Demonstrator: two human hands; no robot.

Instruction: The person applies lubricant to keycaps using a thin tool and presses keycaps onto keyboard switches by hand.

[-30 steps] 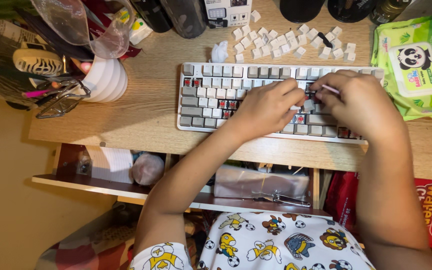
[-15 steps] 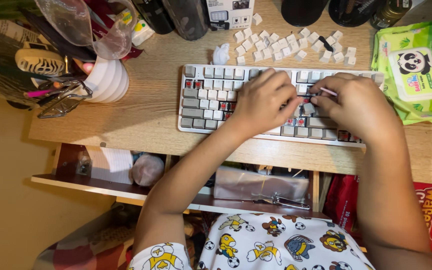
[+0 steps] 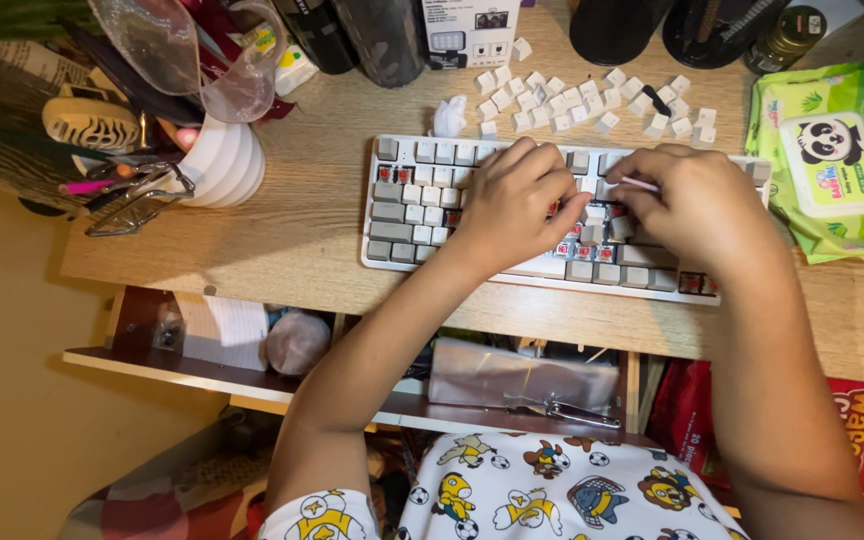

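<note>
Both hands on a half-stripped keyboard (image 3: 422, 215).
Left hand (image 3: 514, 200) presses curled fingers on keys; right hand (image 3: 690, 205) pinches a thin stick (image 3: 639, 184).

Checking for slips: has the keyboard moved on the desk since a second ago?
No. The keyboard sits the same way against the wipes pack and loose keycaps.

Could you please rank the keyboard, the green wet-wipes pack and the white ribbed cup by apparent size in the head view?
1. keyboard
2. green wet-wipes pack, cut off at the frame edge
3. white ribbed cup, partly hidden by clutter
</note>
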